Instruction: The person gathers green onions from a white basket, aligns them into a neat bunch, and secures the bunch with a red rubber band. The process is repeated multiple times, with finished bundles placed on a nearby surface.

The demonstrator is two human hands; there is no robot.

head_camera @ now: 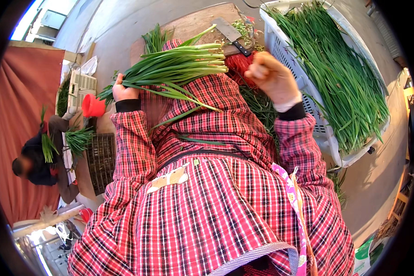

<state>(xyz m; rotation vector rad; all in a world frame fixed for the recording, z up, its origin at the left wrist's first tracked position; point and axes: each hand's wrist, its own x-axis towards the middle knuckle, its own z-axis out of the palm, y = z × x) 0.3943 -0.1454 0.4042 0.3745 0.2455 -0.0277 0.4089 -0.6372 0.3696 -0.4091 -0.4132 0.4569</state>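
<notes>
My left hand [126,90] is closed around the leafy part of a bunch of Chinese chives [179,65]. The bunch lies above my lap, with its pale cut ends pointing right and a few loose stalks drooping below. Apart from the bunch, my right hand [272,77] is raised with curled fingers, blurred; whether something thin is pinched in it cannot be told. Beyond it, a cleaver [229,32] with a black handle rests on a wooden board [193,20]. Red plastic strings [240,67] lie just left of my right hand.
On the right stands a large white plastic crate [277,41] heaped with chives [334,76]. Trimmings [241,27] litter the board. At left are a red bucket [94,105], a pale crate [84,86], a dark grate [100,162], and another person [38,151] holding chives.
</notes>
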